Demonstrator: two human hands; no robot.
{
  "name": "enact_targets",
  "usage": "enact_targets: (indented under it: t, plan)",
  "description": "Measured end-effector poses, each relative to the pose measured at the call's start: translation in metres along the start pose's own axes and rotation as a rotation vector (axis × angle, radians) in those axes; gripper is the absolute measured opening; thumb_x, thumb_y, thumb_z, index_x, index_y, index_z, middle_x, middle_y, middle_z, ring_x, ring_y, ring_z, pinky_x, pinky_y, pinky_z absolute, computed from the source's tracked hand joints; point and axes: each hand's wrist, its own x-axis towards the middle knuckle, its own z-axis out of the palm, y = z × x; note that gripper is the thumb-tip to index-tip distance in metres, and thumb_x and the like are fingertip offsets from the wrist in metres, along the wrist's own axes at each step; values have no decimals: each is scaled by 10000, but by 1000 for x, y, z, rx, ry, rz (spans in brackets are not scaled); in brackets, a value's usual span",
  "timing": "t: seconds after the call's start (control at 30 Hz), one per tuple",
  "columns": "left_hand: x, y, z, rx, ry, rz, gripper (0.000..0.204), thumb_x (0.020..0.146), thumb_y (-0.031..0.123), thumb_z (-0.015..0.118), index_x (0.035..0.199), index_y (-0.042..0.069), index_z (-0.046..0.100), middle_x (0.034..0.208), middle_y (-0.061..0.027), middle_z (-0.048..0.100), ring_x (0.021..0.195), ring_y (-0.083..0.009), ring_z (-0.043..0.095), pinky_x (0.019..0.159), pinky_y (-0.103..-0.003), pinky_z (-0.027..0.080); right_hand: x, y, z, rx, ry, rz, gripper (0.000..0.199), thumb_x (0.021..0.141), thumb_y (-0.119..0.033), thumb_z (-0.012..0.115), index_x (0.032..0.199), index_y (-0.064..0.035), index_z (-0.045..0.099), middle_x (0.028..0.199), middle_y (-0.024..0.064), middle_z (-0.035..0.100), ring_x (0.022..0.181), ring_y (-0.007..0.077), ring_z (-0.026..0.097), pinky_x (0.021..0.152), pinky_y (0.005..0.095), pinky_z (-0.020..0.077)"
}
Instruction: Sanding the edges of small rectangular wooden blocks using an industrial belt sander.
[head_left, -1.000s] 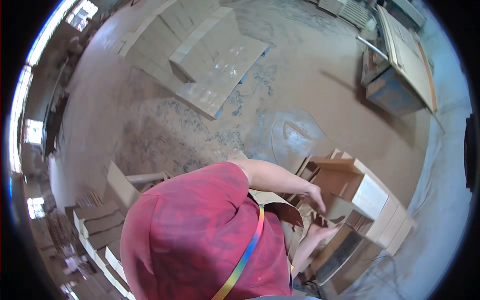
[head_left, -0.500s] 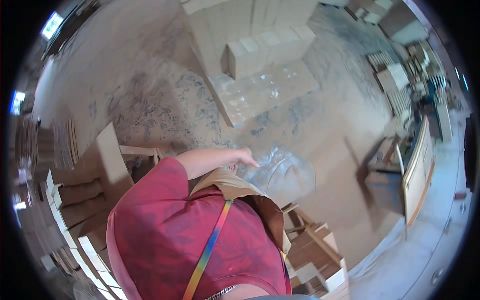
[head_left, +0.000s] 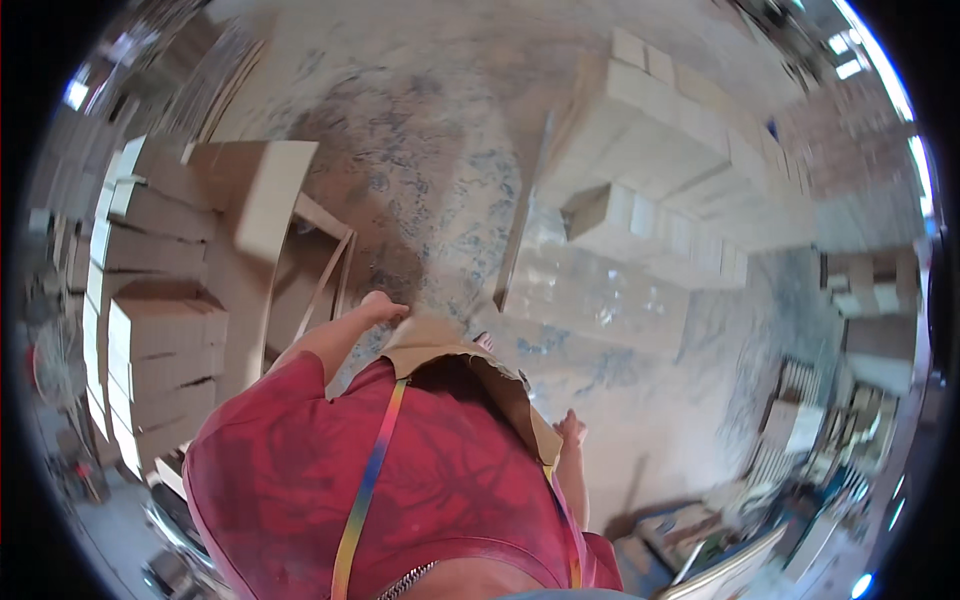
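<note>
My left hand (head_left: 385, 308) hangs in front of the left side of the tan apron (head_left: 430, 345) I wear, beside a brown table-like wooden piece (head_left: 262, 215). Its fingers are loosely bent, with nothing in them. Low on the right, past the apron's edge, is my right hand (head_left: 571, 428). Its fingers stand a little apart, and nothing shows in that hand either. Neither hand touches anything I can make out. Part of a foot (head_left: 484, 341) shows on the floor beyond the apron.
Stacked pale boxes (head_left: 165, 330) line the left. Ahead to the right, more pale boxes (head_left: 640, 130) rest on a low flat board (head_left: 590, 290). Scuffed brown floor (head_left: 420, 170) runs between. A flat-topped piece (head_left: 730, 570) leans at the lower right, with stacked slats (head_left: 795, 395) farther right.
The view has swung left and moved forward, so the board of boxes now lies to the right. My left hand has drawn back leftward, and my right hand has come into sight.
</note>
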Motion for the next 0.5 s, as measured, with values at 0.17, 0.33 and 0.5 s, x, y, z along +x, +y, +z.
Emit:
enact_targets:
  t: [0.17, 0.33, 0.5]
  plan:
    - [-13, -24, 17, -431, 99, -137, 472, 847, 446, 852, 839, -22, 791, 748, -117, 687, 660, -285, 610, 693, -392, 545, 22, -203, 96, -287, -206, -180, 347, 1034, -380, 690, 955, -42, 693, 789, 102, 660, 622, 232, 671, 538, 333, 539]
    - [-4, -5, 48, -493, 178, -207, 463, 843, 447, 841, 870, -15, 817, 806, -147, 744, 727, -304, 668, 738, -411, 575, -20, -310, 189, -323, -478, -386, 320, 1051, -343, 703, 1066, -23, 714, 901, 86, 694, 799, 221, 727, 672, 318, 565]
    - [46, -59, 8, -589, 150, 117, 431, 862, 435, 827, 861, 3, 824, 830, -139, 759, 753, -279, 672, 710, -411, 555, -55, -313, 208, -391, -647, -352, 310, 1051, -316, 720, 1109, -12, 737, 908, 79, 700, 813, 216, 733, 694, 324, 566]
